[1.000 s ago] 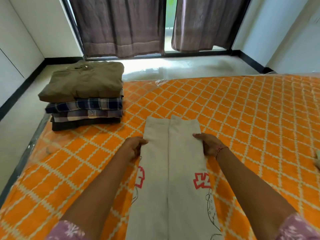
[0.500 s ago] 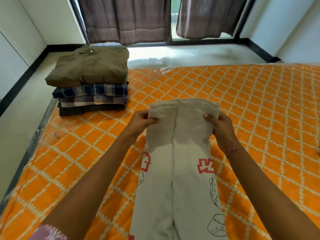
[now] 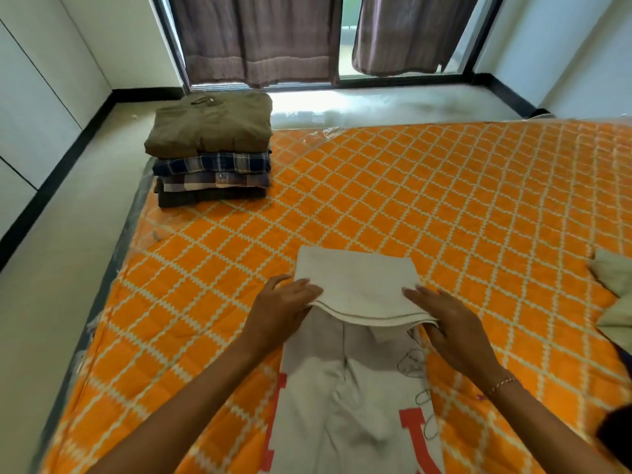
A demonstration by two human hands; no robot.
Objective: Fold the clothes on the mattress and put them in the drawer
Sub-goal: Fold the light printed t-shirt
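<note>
Left hand [image 3: 278, 314] pinching the left end of the folded-over hem, fingers on top, thumb hidden under the cloth. Right hand [image 3: 451, 323] likewise at the right end, fingers spread flat over the flap. Between them: cream cotton T-shirt with red block print [image 3: 355, 381], already narrowed to a long strip near the front edge of the orange diamond-quilted mattress [image 3: 444, 200], far end doubled back toward the wearer. Mid-fold, by the look of it. Next: lay the flap flat, smooth it, fold again to stack size. At the far left corner, stack of folded shirts, olive on top, plaid beneath [image 3: 212, 148]. At the right edge, crumpled pale green garment [image 3: 615, 292], unfolded. No drawer in view.
</note>
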